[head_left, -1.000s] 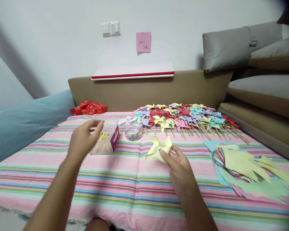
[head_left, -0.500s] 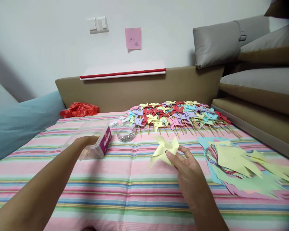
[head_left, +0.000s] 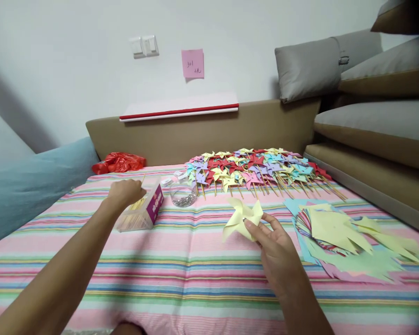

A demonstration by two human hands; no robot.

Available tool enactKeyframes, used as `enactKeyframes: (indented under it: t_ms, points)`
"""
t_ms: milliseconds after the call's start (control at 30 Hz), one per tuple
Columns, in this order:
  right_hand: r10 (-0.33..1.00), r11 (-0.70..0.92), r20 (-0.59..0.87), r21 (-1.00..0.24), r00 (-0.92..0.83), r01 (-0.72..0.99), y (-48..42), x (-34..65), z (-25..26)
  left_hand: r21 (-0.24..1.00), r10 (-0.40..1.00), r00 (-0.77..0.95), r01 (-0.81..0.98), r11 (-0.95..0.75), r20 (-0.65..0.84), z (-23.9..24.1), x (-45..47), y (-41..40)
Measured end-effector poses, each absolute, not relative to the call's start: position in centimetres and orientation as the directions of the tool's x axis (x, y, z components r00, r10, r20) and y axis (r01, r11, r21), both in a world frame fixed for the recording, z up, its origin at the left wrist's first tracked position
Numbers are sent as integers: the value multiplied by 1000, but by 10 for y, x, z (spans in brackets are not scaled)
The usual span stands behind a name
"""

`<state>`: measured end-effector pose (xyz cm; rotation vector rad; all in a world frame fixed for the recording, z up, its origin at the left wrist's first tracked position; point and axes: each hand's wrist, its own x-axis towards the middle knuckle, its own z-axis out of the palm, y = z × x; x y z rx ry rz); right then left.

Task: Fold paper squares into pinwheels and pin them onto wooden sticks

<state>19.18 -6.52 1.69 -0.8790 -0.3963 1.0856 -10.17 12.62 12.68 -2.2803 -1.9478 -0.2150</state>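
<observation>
My left hand is closed just above a clear plastic box with a purple label. The tip of a thin wooden stick shows above its fingers; the rest is hidden. More wooden sticks lie inside the box. On the right, my right hand pinches a pale yellow paper pinwheel at its centre, thumb on the front, and holds it above the striped cloth. A clear round dish of small metal pins stands between the two hands, farther back.
Many finished pinwheels on sticks lie in a pile at the back. Cut paper sheets are stacked at the right. A red plastic bag lies at the back left. Cushions are piled along the right side.
My left hand has risen out of the box with a wooden stick. My right hand keeps the pinwheel in nearly the same place. The view has shifted slightly.
</observation>
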Motion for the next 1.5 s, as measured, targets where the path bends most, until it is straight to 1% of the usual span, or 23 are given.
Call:
enactKeyframes:
  t_ms: [67, 100, 133, 167, 200, 233, 300, 333, 367, 433, 500, 600, 700, 800, 933, 1000, 1067, 1267, 1500]
  points:
    - [895, 180, -126, -775, 427, -606, -66, 192, 19, -9, 950, 155, 987, -158, 271, 125, -87, 90]
    - [902, 191, -107, -769, 418, -610, -67, 191, 21, 24, 936, 204, 975, -220, 287, 118, -77, 68]
    - [910, 215, -73, -759, 408, -615, -68, 189, 24, 172, 904, 270, 925, -339, 332, 108, -66, 45]
    - [916, 247, -30, -743, 400, -622, -69, 186, 27, 322, 871, 330, 832, -451, 365, 95, -54, 22]
    - [920, 281, 14, -720, 391, -635, -70, 183, 30, 451, 842, 386, 717, -531, 377, 80, -42, 1]
    - [923, 306, 50, -694, 381, -652, -71, 180, 33, 563, 823, 445, 601, -567, 353, 65, -30, -17]
    - [931, 316, 78, -660, 357, -682, -74, 174, 38, 741, 782, 556, 392, -546, 282, 40, -11, -43]
    - [936, 305, 75, -656, 343, -691, -75, 172, 39, 801, 761, 595, 307, -513, 259, 30, -4, -50]
    - [941, 292, 69, -657, 330, -695, -76, 171, 40, 844, 738, 626, 232, -484, 251, 24, 1, -55]
    - [949, 273, 69, -666, 307, -694, -77, 169, 40, 888, 706, 662, 133, -441, 252, 17, 6, -60]
    - [957, 262, 97, -686, 272, -678, -79, 169, 39, 896, 683, 683, 93, -435, 260, 15, 7, -62]
    - [962, 259, 145, -759, 232, -597, -82, 165, 42, 879, 659, 702, 101, -466, 269, 16, 6, -64]
    - [949, 295, 196, -828, 246, -477, -90, 158, 49, 829, 655, 683, 129, -545, 324, 12, 5, -66]
    - [919, 372, 286, -858, 271, -355, -99, 151, 54, 758, 674, 618, 185, -625, 405, 3, 1, -65]
    - [848, 506, 447, -843, 284, -181, -107, 149, 55, 589, 636, 545, 290, -754, 546, -7, -6, -61]
    - [813, 558, 525, -826, 252, -79, -109, 149, 54, 557, 634, 504, 318, -768, 587, -7, -7, -59]
    - [781, 597, 581, -802, 229, -1, -110, 150, 53, 570, 641, 484, 308, -762, 596, -4, -6, -59]
    - [681, 698, 705, -706, 198, 117, -110, 149, 56, 623, 680, 458, 295, -724, 573, 3, -2, -60]
    - [604, 719, 754, -655, 258, 230, -111, 144, 59, 617, 665, 439, 270, -739, 604, -3, -3, -61]
